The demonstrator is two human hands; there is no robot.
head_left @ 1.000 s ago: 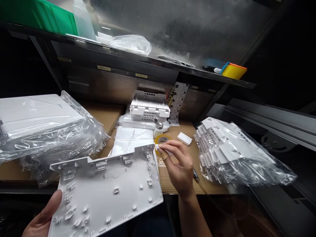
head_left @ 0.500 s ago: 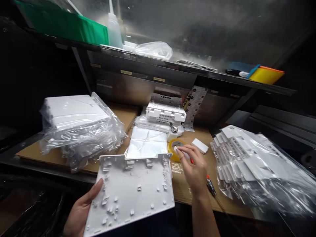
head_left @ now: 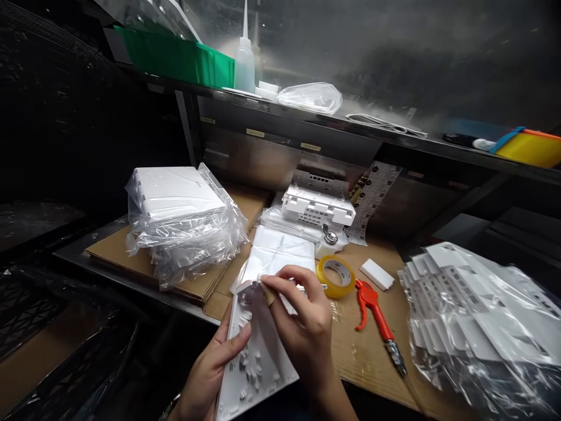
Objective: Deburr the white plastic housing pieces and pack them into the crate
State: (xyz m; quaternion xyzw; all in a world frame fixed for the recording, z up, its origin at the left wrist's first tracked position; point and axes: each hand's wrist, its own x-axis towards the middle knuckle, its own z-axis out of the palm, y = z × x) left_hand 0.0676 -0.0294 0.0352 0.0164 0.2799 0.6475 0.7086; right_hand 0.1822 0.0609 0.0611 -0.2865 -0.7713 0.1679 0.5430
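Observation:
My left hand (head_left: 219, 356) grips a white plastic housing panel (head_left: 274, 362) by its left edge, thumb on the inner face. The panel is tilted, and its inner side, with small clips and posts, faces me. At the panel's upper left corner, my right hand (head_left: 302, 321) is closed in a pinch around a small white piece (head_left: 259, 279) whose kind I cannot make out. Something beige shows at the thumb. The right hand covers part of the panel. Just beyond lies a stack of white sheets in clear film (head_left: 280, 251).
A yellow tape roll (head_left: 350, 280), a red air blow gun (head_left: 372, 304), a white block (head_left: 377, 273) and a pump bottle (head_left: 326, 248) lie to the right. Bagged white panels stand at left (head_left: 175, 193) and right (head_left: 473, 304). A shelf (head_left: 307, 117) crosses behind.
My right hand has moved left from beside the tape roll to the panel's upper corner. The panel has turned and tilted in my left hand. The view has shifted left.

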